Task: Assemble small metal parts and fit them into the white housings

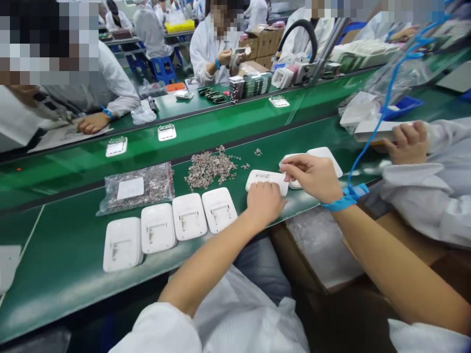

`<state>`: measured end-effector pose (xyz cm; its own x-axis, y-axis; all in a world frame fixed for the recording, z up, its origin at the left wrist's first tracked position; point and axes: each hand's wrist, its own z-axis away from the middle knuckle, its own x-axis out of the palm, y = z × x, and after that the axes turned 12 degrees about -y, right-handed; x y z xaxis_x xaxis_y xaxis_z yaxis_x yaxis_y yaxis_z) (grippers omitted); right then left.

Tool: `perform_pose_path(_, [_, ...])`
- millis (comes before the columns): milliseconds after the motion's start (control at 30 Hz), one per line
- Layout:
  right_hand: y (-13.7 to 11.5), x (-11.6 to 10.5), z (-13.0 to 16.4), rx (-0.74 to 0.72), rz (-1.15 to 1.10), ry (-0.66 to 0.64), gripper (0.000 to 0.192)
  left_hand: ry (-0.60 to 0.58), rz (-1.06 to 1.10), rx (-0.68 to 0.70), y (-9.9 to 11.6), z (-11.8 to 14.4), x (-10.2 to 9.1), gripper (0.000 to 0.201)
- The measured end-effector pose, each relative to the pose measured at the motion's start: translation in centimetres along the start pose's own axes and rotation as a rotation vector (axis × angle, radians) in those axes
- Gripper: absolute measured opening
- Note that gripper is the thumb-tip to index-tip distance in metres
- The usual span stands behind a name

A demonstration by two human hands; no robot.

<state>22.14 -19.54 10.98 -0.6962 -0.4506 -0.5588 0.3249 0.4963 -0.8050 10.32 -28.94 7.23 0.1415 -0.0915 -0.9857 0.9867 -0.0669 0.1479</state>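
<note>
My left hand (pixel 264 202) rests curled, knuckles up, on a white shell (pixel 265 179) lying flat on the green table (pixel 66 264). My right hand (pixel 312 175) pinches at the shell's right end, fingertips together; what they hold is too small to tell. Loose metal clips (pixel 209 169) lie just behind; four more shells (pixel 169 228) sit in a row to the left.

A factory assembly line: white-coated workers (pixel 217 44) sit along long green conveyor belts (pixel 206 130), with cardboard boxes (pixel 268 41) and stacked parts (pixel 253 84) around them.
</note>
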Motion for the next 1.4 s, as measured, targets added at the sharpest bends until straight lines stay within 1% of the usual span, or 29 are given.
perform_pose_path(67, [-0.1,-0.4,0.7,-0.027,0.125,-0.037,0.025,0.056,0.042,-0.047,2.0,1.8,2.1,0.051])
perform_pose_path(133, [-0.1,-0.8,1.3,-0.053,0.240,-0.112,0.027,0.100,0.073,-0.096,3.0,3.4,3.6,0.054])
perform_pose_path(200, [0.3,-0.8,1.7,-0.093,0.334,-0.234,0.030,0.133,0.086,-0.123,3.2,4.6,4.7,0.055])
perform_pose_path(300, [1.3,-0.2,1.3,-0.186,0.466,-0.404,0.028,0.198,0.078,-0.095,3.0,5.6,5.8,0.058])
perform_pose_path(367, [2.2,0.7,0.6,-0.246,0.582,-0.459,0.027,0.224,0.086,-0.079,2.9,5.8,6.2,0.057])
perform_pose_path(433, [2.9,1.8,-0.3,-0.284,0.682,-0.490,0.026,0.226,0.100,-0.080,2.9,5.8,6.4,0.055])
perform_pose_path(533, [3.4,3.3,-1.1,-0.302,0.760,-0.576,0.027,0.219,0.110,-0.078,2.7,5.9,6.4,0.049])
perform_pose_path(600, [3.3,3.9,-1.4,-0.288,0.800,-0.634,0.024,0.220,0.127,-0.081,2.6,5.9,6.4,0.048])
perform_pose_path(700, [2.7,4.1,-1.7,-0.245,0.881,-0.667,0.018,0.221,0.139,-0.078,2.5,6.0,6.5,0.046])
perform_pose_path(767, [2.2,4.0,-2.0,-0.246,0.935,-0.708,0.016,0.219,0.131,-0.072,2.5,6.0,6.5,0.046])
perform_pose_path(900, [1.4,3.7,-2.7,-0.289,0.995,-0.834,0.025,0.219,0.135,-0.080,2.6,5.9,6.6,0.046])
perform_pose_path(967, [1.3,3.8,-2.8,-0.275,1.002,-0.841,0.026,0.226,0.137,-0.084,2.6,5.8,6.7,0.045])
perform_pose_path(1067, [1.4,4.2,-2.7,-0.247,1.014,-0.827,0.023,0.254,0.123,-0.083,2.7,5.7,7.1,0.044])
perform_pose_path(1200, [2.4,4.8,-3.2,-0.246,0.995,-0.791,0.010,0.287,0.129,-0.074,2.6,5.6,7.5,0.039])
perform_pose_path(1267, [3.2,4.7,-3.7,-0.228,0.933,-0.773,0.004,0.287,0.146,-0.071,2.4,5.6,7.4,0.036])
perform_pose_path(1300, [3.5,4.6,-3.9,-0.222,0.891,-0.766,0.007,0.287,0.152,-0.072,2.4,5.6,7.3,0.035])
perform_pose_path(1333, [3.8,4.3,-3.9,-0.232,0.846,-0.756,0.009,0.289,0.157,-0.076,2.3,5.6,7.3,0.034])
perform_pose_path(1400, [4.2,3.6,-3.6,-0.299,0.757,-0.712,0.011,0.289,0.161,-0.081,2.2,5.5,7.1,0.033])
